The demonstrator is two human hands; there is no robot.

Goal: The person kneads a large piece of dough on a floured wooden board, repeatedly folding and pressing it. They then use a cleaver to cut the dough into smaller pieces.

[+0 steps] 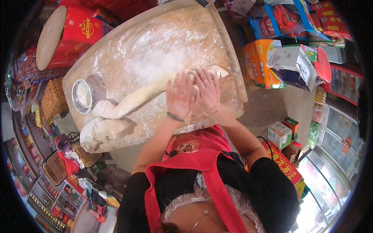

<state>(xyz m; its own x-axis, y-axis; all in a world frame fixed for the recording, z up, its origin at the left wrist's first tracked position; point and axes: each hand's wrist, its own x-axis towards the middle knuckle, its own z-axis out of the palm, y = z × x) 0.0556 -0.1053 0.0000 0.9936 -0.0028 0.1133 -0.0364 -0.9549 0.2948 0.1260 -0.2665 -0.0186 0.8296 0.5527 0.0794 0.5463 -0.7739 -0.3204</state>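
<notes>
A long rope of dough [142,94] lies slantwise across a floured wooden board [186,38]. My left hand [179,96], blurred and with a dark band at its wrist, rests flat over the rope near its right part. Beside it, my right hand [207,86] presses on the dough with fingers spread, just short of the rope's tapered right end. Neither hand is wrapped around the dough. At the board's near left corner sits a larger lump of dough [100,132], touching or close to the rope's thick left end. A metal bowl of flour [83,96] stands above that end.
Left of the board are a red box [83,26], a round wooden lid or board [52,38] and stacked egg trays [52,97]. An orange carton [260,61] and a white box [291,65] stand to the right. A red apron [189,142] hangs against the board's near edge.
</notes>
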